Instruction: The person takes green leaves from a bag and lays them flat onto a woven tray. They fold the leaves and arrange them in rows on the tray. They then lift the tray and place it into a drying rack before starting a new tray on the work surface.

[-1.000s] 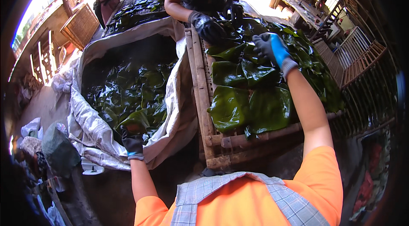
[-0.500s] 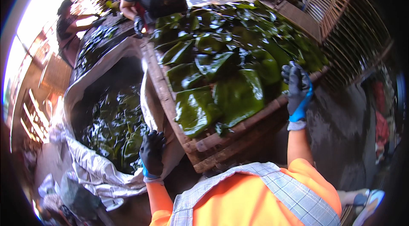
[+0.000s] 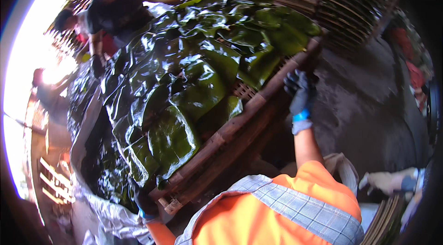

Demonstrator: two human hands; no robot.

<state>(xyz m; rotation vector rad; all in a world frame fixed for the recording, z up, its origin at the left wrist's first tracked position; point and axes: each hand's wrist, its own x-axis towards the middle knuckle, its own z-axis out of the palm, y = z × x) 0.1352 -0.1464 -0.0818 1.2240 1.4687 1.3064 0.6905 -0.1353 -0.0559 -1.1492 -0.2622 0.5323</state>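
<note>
A bamboo tray (image 3: 240, 118) bears overlapping glossy green leaf-like sheets (image 3: 170, 134) and lies across the middle. Both my hands wear dark gloves with blue at the wrist. My left hand (image 3: 143, 199) is closed on the tray's lower-left corner, its fingertips partly hidden among the sheets. My right hand (image 3: 300, 92) is at the outer edge of the tray's right rail, fingers apart and slightly bent. Beneath the tray's left side, a large white sack (image 3: 106, 212) holds more wet dark-green sheets.
A co-worker in a dark top (image 3: 113, 7) stands at the tray's far left end with arms spread; another (image 3: 67, 25) is behind, and a blurred person (image 3: 46, 88) farther left. A slatted bamboo rack (image 3: 350, 5) stands back right over wet floor (image 3: 364, 102). A pale shoe (image 3: 387, 180) shows lower right.
The view has swung rightward. The tray now slants over part of the sack. My right hand has left the sheets for the rail; my left hand has moved to the corner.
</note>
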